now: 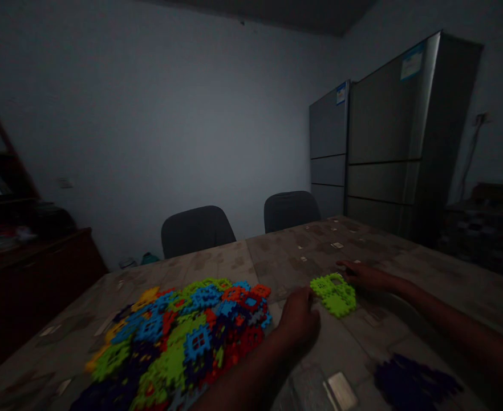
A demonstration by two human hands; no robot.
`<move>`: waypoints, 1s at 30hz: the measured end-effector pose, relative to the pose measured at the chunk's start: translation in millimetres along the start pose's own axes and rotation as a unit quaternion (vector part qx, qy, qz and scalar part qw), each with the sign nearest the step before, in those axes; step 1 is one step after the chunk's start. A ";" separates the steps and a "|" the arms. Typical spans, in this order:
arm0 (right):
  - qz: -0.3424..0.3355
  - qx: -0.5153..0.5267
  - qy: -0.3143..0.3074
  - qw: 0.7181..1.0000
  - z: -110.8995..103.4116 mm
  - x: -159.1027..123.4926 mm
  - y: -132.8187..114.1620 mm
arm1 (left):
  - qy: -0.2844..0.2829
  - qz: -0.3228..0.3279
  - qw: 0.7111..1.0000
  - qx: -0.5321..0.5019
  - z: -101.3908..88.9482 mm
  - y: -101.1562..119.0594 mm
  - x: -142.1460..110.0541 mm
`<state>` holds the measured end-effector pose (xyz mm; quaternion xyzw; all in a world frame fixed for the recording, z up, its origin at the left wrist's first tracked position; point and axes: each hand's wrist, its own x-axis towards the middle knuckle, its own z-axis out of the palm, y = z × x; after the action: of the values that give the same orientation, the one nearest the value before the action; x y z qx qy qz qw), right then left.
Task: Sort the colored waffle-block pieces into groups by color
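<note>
A lime-green group of joined interlocking plastic pieces (336, 295), with toothed edges, lies on the patterned table between my hands. My left hand (300, 317) is closed, its curled fingertips at the left edge of this green group. On the far right side, my right hand (360, 275) grips the edge, one finger stretched out past it; the dim light partly hides its grip. To the left of my left forearm spreads a big pile of interlocking pieces (174, 348) in blue, green, red, orange, yellow and dark purple. Some have window-like cutouts.
Dark purple pieces (414, 382) lie near the front right of the table (277, 262). Two dark chairs (198, 228) stand at the far side. Tall refrigerators (384, 131) are at the back right, and a wooden cabinet (41, 291) is at the left.
</note>
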<state>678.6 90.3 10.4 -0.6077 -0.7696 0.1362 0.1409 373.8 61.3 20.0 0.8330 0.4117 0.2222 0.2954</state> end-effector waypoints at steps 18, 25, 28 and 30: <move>0.043 -0.008 -0.010 0.999 -3.5 13.5 -9.5 | -0.021 0.003 1.000 -0.007 5.0 13.6 -9.1; -0.003 0.017 -0.017 1.000 9.7 33.6 -27.2 | -0.021 -0.012 0.997 -0.068 -16.7 13.3 -24.1; -0.021 0.019 -0.021 0.999 11.4 34.1 -31.9 | -0.014 -0.017 0.995 -0.098 -35.8 8.9 -48.3; -0.029 0.018 -0.022 0.999 10.7 32.4 -33.1 | -0.007 -0.017 0.993 -0.116 -48.6 2.9 -71.0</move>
<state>637.7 114.1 14.7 -0.5791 -0.7875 0.1587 0.1386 305.7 16.9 48.3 0.7873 0.3953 0.2572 0.3972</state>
